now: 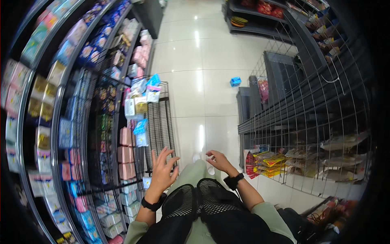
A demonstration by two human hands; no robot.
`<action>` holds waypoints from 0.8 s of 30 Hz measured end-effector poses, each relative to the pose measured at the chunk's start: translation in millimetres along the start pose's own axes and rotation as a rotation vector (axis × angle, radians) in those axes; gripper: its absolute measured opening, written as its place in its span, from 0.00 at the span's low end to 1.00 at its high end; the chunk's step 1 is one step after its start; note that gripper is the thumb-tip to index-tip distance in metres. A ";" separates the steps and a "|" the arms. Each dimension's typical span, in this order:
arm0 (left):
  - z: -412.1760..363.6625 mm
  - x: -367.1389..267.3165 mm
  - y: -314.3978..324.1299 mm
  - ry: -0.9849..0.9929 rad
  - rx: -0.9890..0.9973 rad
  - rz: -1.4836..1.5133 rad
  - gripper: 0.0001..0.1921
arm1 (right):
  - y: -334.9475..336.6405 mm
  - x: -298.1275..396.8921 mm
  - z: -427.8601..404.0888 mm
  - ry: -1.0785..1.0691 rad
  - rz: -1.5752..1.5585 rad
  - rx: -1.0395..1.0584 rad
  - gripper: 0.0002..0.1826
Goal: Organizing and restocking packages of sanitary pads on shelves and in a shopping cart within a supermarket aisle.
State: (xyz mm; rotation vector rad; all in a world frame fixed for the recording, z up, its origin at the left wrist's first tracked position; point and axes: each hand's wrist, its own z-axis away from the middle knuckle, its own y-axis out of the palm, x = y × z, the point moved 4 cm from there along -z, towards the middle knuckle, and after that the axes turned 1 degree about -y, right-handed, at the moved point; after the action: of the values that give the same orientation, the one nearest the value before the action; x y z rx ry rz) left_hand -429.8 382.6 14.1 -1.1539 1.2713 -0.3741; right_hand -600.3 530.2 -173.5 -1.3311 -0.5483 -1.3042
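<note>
My left hand (163,169) is raised beside a low black wire rack (160,122), fingers spread and holding nothing. In front of my waist, my right hand (220,161) hangs in the air with its fingers apart and bent; nothing is in it. Several plastic-wrapped packs lie in a loose pile at the rack's shelf side, among them a white pack (129,107), a gold-and-white pack (141,105) and a blue pack (140,127). Farther off, a small blue pack (235,81) lies on the tiled floor (186,61).
Tall shelving (58,122) with packaged goods lines my left, with pink packs (125,154) close to the wire rack. A metal grid panel (317,100) stands to my right, and yellow-and-red packets (265,163) hang there. A dark shelf unit (256,30) stands farther ahead.
</note>
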 end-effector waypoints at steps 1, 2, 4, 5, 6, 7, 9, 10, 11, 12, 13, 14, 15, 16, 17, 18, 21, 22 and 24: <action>-11.6 11.3 6.2 -0.045 0.021 -0.015 0.15 | -5.5 -6.7 -17.5 0.045 -0.034 0.024 0.18; -22.6 22.7 13.0 -0.103 0.032 -0.036 0.15 | -11.5 -13.0 -37.4 0.060 -0.035 0.016 0.18; -55.9 39.0 29.1 -0.114 0.075 -0.029 0.16 | -21.9 -19.2 -71.3 -0.014 -0.033 0.038 0.19; -75.4 46.4 35.8 -0.114 0.115 -0.024 0.16 | -33.5 -20.6 -91.0 0.038 -0.021 0.087 0.19; -94.5 53.7 41.9 -0.114 0.153 -0.019 0.16 | -39.3 -31.5 -101.3 0.057 -0.023 0.080 0.19; -112.8 58.5 48.9 -0.095 0.205 -0.023 0.18 | -44.2 -45.4 -111.4 0.051 0.016 0.063 0.19; -158.2 74.0 58.9 -0.063 0.256 -0.004 0.18 | -72.9 -52.1 -140.3 0.145 0.068 0.067 0.20; -180.6 81.4 63.4 -0.037 0.303 0.007 0.19 | -86.4 -56.5 -156.2 0.153 0.070 0.062 0.20; -206.5 87.7 64.8 0.000 0.321 -0.024 0.19 | -100.7 -68.5 -166.9 0.198 0.100 0.030 0.20; -231.5 94.4 64.6 0.003 0.328 -0.014 0.19 | -114.4 -80.5 -176.9 0.242 0.129 -0.002 0.20; -255.3 102.6 62.3 0.005 0.337 -0.014 0.19 | -125.2 -86.4 -187.2 0.275 0.118 -0.037 0.21; -278.8 109.2 60.8 0.005 0.347 -0.016 0.19 | -137.1 -93.3 -198.3 0.289 0.111 -0.041 0.21; -301.5 114.7 58.8 -0.001 0.348 -0.022 0.20 | -150.5 -97.7 -210.2 0.342 0.076 -0.082 0.22; -319.3 120.5 58.4 0.002 0.365 -0.019 0.20 | -161.8 -102.4 -220.2 0.395 0.039 -0.121 0.22; -340.8 125.9 59.4 -0.009 0.366 -0.021 0.20 | -172.0 -110.1 -233.2 0.403 0.032 -0.136 0.22; -361.4 130.5 61.2 -0.024 0.368 -0.024 0.20 | -180.3 -118.6 -244.4 0.413 0.023 -0.137 0.22; -407.1 139.2 76.8 -0.045 0.423 -0.016 0.20 | -203.7 -150.6 -281.2 0.508 -0.035 -0.169 0.22; -421.6 142.5 84.0 -0.058 0.442 -0.008 0.21 | -213.9 -164.2 -298.3 0.519 -0.058 -0.214 0.22; -446.7 145.4 100.1 -0.083 0.496 -0.004 0.21 | -227.3 -195.0 -321.8 0.546 -0.090 -0.254 0.21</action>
State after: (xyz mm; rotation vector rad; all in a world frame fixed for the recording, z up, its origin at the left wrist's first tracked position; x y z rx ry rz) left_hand -809.5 107.2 -89.2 -0.7407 1.0257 -0.6004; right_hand -973.6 370.0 -341.5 -1.0882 -0.0639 -1.7729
